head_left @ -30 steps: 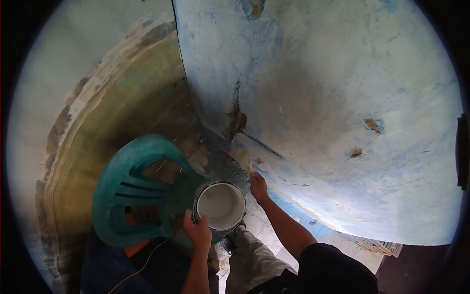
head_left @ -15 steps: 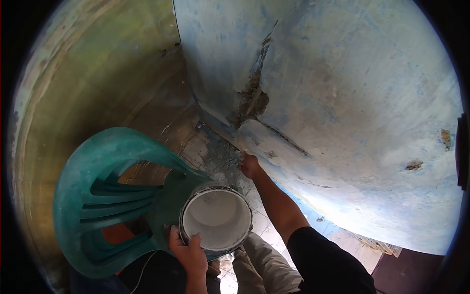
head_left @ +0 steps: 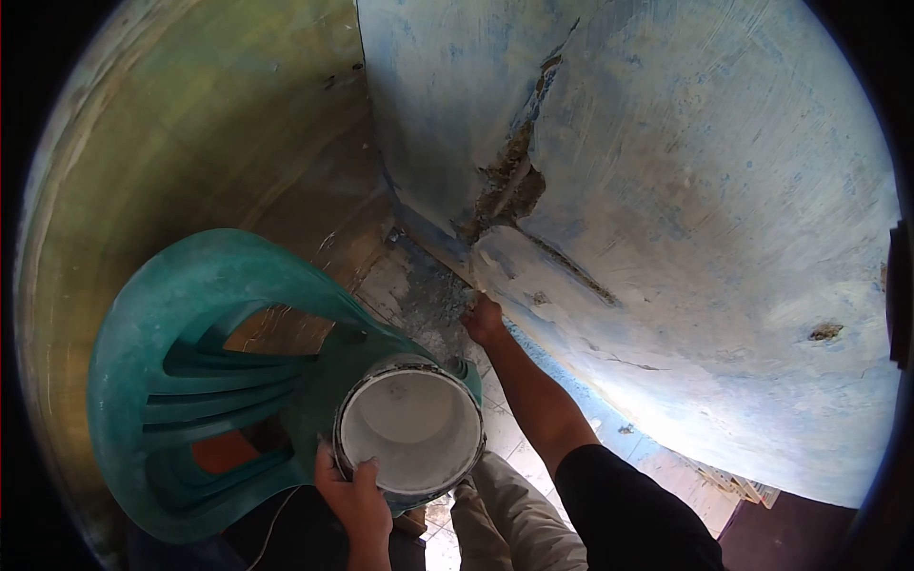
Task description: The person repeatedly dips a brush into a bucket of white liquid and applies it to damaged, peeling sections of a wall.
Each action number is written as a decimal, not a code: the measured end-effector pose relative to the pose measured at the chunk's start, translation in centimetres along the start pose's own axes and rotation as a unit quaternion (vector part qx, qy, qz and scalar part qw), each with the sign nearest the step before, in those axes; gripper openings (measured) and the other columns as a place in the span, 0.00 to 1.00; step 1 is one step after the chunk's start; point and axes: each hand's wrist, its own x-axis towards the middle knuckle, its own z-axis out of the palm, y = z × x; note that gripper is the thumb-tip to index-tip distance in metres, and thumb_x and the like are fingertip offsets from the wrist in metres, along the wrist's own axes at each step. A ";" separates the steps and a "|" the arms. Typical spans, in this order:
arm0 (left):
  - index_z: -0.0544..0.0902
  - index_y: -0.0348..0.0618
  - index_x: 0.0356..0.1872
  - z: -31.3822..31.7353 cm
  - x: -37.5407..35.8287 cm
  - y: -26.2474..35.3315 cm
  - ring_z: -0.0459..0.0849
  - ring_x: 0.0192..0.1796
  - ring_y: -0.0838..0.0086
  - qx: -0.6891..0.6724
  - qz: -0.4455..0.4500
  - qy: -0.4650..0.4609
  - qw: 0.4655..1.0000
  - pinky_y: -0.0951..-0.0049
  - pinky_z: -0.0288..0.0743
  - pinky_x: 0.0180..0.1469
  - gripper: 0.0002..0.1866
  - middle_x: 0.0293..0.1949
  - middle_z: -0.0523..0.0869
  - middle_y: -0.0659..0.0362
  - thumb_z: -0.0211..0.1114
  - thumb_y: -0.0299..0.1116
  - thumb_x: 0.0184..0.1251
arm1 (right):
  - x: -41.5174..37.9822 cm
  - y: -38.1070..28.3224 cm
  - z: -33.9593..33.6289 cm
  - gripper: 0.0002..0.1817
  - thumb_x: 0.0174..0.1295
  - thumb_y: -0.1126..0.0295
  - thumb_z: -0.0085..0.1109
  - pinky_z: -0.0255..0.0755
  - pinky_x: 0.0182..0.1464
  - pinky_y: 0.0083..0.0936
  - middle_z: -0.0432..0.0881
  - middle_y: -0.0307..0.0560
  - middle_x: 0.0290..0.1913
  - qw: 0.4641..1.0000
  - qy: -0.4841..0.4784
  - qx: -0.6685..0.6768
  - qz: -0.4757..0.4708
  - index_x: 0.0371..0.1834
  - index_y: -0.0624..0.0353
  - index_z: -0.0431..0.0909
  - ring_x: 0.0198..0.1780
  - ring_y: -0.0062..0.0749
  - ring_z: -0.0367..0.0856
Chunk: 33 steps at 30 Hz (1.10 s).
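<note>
A white-lined bucket (head_left: 411, 473) with a dark rim tilts towards me over the seat of a green plastic chair (head_left: 143, 295). My left hand (head_left: 354, 495) grips the bucket's near left rim, thumb inside. Low beside the pale blue wall (head_left: 685, 190), my right hand (head_left: 484, 319) is closed, its arm stretched forward; whatever lies in its fingers is hidden or too small to make out. Just above that hand, a jagged hole (head_left: 519, 195) exposes rough brown material in the wall, and a narrow groove (head_left: 571, 268) slants down to the right.
Grey rubble (head_left: 433, 295) covers floor tiles in the corner. A yellowish-brown surface (head_left: 190, 143) rises at the left. Another broken patch (head_left: 825, 331) marks the wall at right. A thin cord (head_left: 276, 528) hangs by the chair. A dark brown surface (head_left: 790, 533) fills the lower right.
The bucket and my left hand have shifted slightly left and down in view. The wall appears a little further right as the view turns. My right hand stays low by the wall.
</note>
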 end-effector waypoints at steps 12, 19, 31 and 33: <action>0.74 0.37 0.39 1.1 -0.7 -0.4 0.78 0.42 0.77 -0.029 -0.028 0.007 0.999 0.75 0.72 0.51 0.14 0.39 0.79 0.60 0.60 0.19 0.49 | -0.2 1.0 -0.9 0.18 0.60 0.66 0.69 0.76 0.42 0.44 0.79 0.58 0.46 0.988 0.028 -0.145 -0.049 0.49 0.62 0.76 0.44 0.55 0.80; 0.77 0.32 0.54 0.4 -0.2 -2.3 0.82 0.52 0.71 0.002 -0.018 -0.007 1.000 0.73 0.74 0.58 0.26 0.50 0.83 0.54 0.56 0.17 0.48 | 6.5 -0.3 -2.0 0.20 0.56 0.69 0.70 0.77 0.42 0.43 0.82 0.57 0.39 0.652 -0.029 -0.677 -0.339 0.49 0.63 0.75 0.42 0.57 0.83; 0.76 0.33 0.54 -0.4 -0.1 -1.9 0.82 0.51 0.72 -0.024 -0.023 -0.019 0.999 0.74 0.74 0.57 0.25 0.49 0.83 0.55 0.56 0.16 0.49 | -1.6 -0.6 0.6 0.08 0.76 0.63 0.49 0.63 0.28 0.30 0.69 0.39 0.26 0.995 -0.059 -0.072 -0.044 0.40 0.53 0.74 0.26 0.30 0.69; 0.76 0.32 0.55 -0.9 0.0 -2.4 0.83 0.51 0.72 -0.022 -0.022 -0.013 0.999 0.74 0.74 0.57 0.26 0.50 0.83 0.54 0.56 0.16 0.49 | 2.7 -0.8 -0.3 0.07 0.75 0.65 0.49 0.63 0.27 0.30 0.70 0.39 0.26 0.995 -0.048 -0.084 -0.015 0.39 0.52 0.74 0.26 0.30 0.69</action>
